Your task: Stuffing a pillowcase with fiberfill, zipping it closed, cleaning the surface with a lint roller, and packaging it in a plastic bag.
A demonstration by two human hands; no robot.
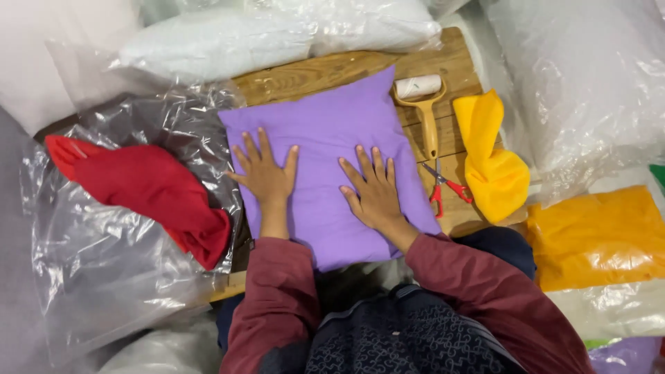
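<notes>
my dark red sleeves [277,298] sit closest below, running up from my patterned dark top to both wrists. my left hand [265,173] lies flat, palm down, fingers spread apart, on the left half of the purple cushion [325,125]; my right hand [370,190] lies the same way on the right half, fingers fanned and gripping nothing (both just pressing on the fabric). the cushion lies tilted on a wooden table [332,69], its near corner reaching toward my lap. just right of the cushion a lint roller [422,104] with a tan handle lies on the wood, with red-handled scissors [443,185] below it, close to my right hand. a yellow cloth [492,159] is bunched at the table's right edge. to my left a red cloth [145,187] rests on crinkled clear plastic [104,263]. bagged white pillows [277,34] crowd the far edge, and an orange bagged piece [599,235] lies at right, so bare wood shows only in a strip around the cushion.
</notes>
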